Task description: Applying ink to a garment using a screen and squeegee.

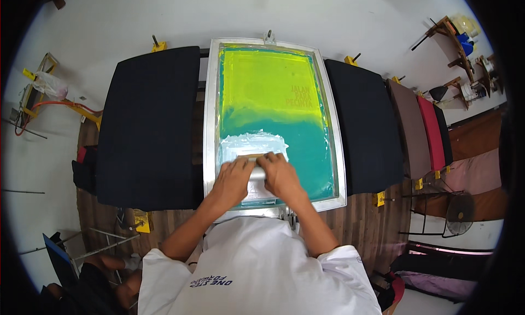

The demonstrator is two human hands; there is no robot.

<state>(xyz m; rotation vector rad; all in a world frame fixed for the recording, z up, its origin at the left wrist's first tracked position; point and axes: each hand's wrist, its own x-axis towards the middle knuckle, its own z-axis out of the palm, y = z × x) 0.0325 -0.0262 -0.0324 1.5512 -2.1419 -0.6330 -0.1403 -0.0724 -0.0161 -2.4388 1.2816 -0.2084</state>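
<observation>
A screen printing frame [208, 123] with pale metal edges lies in front of me. Its mesh is yellow-green at the far end and teal [309, 162] nearer me. Both hands grip a squeegee [257, 174] low on the mesh, left of its middle. My left hand [234, 178] and my right hand [279, 175] sit close together with fingers curled over its top edge. White ink [240, 144] is spread thickly just beyond the squeegee. A paler smear shows on the mesh on my side of it. The squeegee's lower blade is hidden.
Dark cloth-covered boards flank the frame at left [150, 129] and right [365, 123]. Brown [407, 123] and red [432, 131] boards stand farther right. A fan [459, 214] is at the right, shelves [454, 47] at the upper right. Another person [104, 282] is at the lower left.
</observation>
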